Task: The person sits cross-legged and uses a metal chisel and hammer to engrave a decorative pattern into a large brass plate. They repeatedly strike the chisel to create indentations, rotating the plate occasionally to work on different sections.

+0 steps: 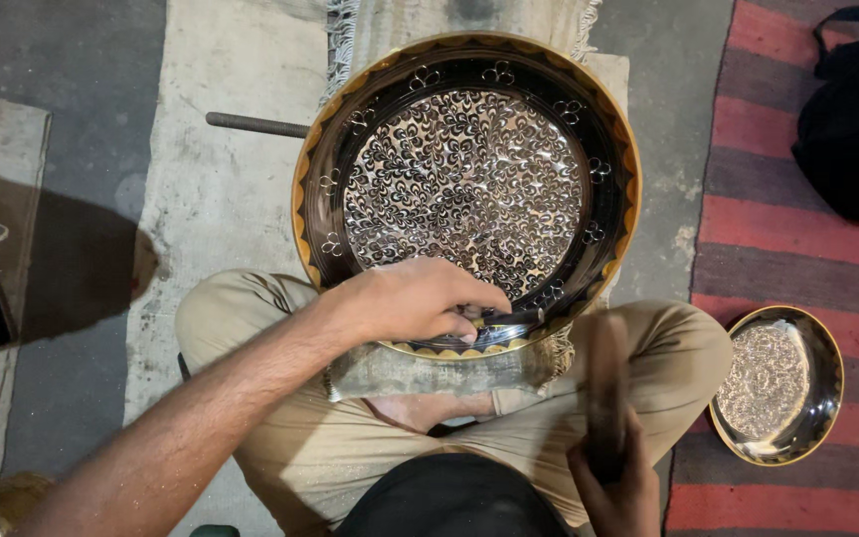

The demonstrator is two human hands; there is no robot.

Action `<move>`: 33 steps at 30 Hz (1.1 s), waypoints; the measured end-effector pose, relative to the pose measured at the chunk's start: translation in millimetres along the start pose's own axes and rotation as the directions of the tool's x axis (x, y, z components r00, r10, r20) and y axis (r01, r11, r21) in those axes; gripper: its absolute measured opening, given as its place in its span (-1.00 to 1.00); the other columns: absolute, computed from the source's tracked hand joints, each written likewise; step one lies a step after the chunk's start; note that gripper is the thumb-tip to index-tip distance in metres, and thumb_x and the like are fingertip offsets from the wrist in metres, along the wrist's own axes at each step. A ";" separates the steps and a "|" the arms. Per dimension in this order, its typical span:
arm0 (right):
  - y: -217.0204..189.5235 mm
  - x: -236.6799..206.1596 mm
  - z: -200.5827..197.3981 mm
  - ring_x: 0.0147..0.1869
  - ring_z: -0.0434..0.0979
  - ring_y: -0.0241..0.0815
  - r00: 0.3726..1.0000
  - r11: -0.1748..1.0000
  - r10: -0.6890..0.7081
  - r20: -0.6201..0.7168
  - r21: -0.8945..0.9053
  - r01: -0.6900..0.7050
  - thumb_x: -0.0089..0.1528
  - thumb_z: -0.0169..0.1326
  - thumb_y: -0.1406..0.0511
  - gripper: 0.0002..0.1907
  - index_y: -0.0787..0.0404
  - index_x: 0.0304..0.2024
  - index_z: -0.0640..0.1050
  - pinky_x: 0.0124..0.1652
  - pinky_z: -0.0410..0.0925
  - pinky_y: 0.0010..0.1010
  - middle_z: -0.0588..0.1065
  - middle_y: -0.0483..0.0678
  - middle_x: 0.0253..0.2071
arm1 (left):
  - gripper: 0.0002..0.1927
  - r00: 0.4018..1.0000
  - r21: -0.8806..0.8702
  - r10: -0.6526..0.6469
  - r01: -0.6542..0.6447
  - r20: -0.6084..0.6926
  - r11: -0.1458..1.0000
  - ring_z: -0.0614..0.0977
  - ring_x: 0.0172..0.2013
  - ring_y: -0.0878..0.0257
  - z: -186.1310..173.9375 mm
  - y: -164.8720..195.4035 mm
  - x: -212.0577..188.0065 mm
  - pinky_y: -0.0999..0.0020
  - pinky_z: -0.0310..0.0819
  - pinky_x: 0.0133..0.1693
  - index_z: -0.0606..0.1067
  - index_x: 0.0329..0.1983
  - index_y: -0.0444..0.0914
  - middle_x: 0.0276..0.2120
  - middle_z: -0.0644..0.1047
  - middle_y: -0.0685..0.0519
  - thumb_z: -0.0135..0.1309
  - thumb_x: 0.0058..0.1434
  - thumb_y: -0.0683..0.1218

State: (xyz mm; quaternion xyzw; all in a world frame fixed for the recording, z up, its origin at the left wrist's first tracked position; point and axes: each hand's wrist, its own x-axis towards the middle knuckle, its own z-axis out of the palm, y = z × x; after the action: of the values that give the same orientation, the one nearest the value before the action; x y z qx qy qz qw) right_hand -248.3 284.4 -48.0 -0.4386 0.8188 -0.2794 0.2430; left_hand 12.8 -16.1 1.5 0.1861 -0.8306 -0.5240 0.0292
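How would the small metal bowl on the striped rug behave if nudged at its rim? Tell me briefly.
The small bowl looks like rigid, polished metal, so probably stiff and slippery to grip. Its rounded sides suggest it may rock or tip rather than slide. The striped rug beneath would likely damp any sliding.

Concrete floor [82, 60], pale mat [221, 189], striped rug [777, 249]

Grey concrete floor [72, 60], red-striped rug [777, 239] w/ black bag [857, 129], pale mat [221, 189].
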 end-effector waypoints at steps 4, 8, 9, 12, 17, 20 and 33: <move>2.0 0.3 5.1 -0.03 0.62 -0.18 0.999 0.997 -0.016 0.029 -0.076 0.018 -0.02 0.34 0.39 -0.08 0.20 0.37 0.29 -0.09 0.42 -0.36 0.57 0.11 -0.10 | -0.49 1.000 0.022 0.001 -0.001 -0.022 1.000 0.69 -0.13 0.03 1.9 0.3 -1.2 0.09 0.53 -0.10 0.49 0.20 -0.03 -0.20 0.66 -0.03 0.24 0.14 -0.06; 10.4 -3.3 13.7 -0.11 0.54 -0.29 0.999 0.951 -0.048 -0.002 0.305 0.046 0.07 0.27 0.47 -0.14 0.25 0.40 0.24 -0.09 0.41 -0.47 0.54 -0.02 -0.16 | -0.50 0.999 0.024 -0.050 0.050 -0.017 0.998 0.69 -0.14 0.02 3.1 2.5 -2.4 0.07 0.52 -0.10 0.50 0.20 -0.01 -0.22 0.66 -0.03 0.23 0.15 -0.06; 12.0 -3.6 15.1 -0.12 0.56 -0.31 0.998 0.906 -0.057 -0.033 0.419 0.065 0.10 0.26 0.48 -0.17 0.26 0.38 0.23 -0.09 0.42 -0.48 0.55 -0.04 -0.17 | -0.52 0.999 0.015 -0.041 0.041 -0.018 0.999 0.70 -0.14 0.03 3.1 3.1 -2.6 0.07 0.53 -0.10 0.50 0.19 -0.02 -0.21 0.67 -0.03 0.22 0.16 -0.07; 11.6 3.2 15.7 -0.26 0.47 -0.35 0.997 0.916 -0.037 0.070 0.402 0.006 0.12 0.25 0.51 -0.11 0.26 0.48 0.22 -0.20 0.36 -0.50 0.49 -0.05 -0.28 | -0.55 0.999 0.001 -0.055 0.055 0.001 0.999 0.71 -0.15 0.05 4.1 4.9 -2.8 0.09 0.55 -0.11 0.52 0.17 -0.02 -0.20 0.68 -0.01 0.20 0.17 -0.07; -11.1 36.4 3.5 -0.11 0.43 -0.34 0.981 0.969 -0.178 0.072 0.184 0.163 0.08 0.27 0.47 -0.10 0.32 0.43 0.20 -0.14 0.36 -0.49 0.49 -0.04 -0.03 | -0.56 0.994 -0.049 -0.033 0.028 -0.100 0.998 0.72 -0.15 0.07 9.1 6.8 -7.5 0.11 0.55 -0.10 0.53 0.13 -0.04 -0.15 0.67 0.01 0.21 0.14 -0.06; -28.9 55.5 -22.7 -0.19 0.46 -0.16 0.973 0.974 -0.146 0.179 -0.145 0.173 0.06 0.38 0.40 -0.12 0.26 0.39 0.29 -0.28 0.38 -0.33 0.52 0.12 -0.12 | -0.59 0.973 -0.017 -0.047 0.044 -0.227 0.999 0.71 -0.14 0.00 12.1 7.2 -17.6 0.07 0.55 -0.11 0.53 0.13 -0.10 -0.17 0.67 -0.05 0.22 0.18 -0.08; -93.0 112.3 -59.2 -0.07 0.58 0.05 0.944 0.976 -0.147 0.294 -0.112 0.187 0.08 0.31 0.30 -0.24 0.13 0.33 0.38 -0.10 0.42 -0.24 0.56 0.14 -0.11 | -0.58 0.916 -0.118 -0.170 0.136 -0.364 0.984 0.71 -0.20 0.05 18.4 18.5 -33.5 0.15 0.57 -0.15 0.54 0.13 -0.10 -0.26 0.66 -0.03 0.23 0.17 -0.07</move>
State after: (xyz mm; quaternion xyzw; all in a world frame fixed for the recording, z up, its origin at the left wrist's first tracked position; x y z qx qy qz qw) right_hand -288.0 160.3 40.1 -0.5579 0.7526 -0.1755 0.3026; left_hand 34.2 18.1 14.5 0.3450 -0.7684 -0.5167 0.1533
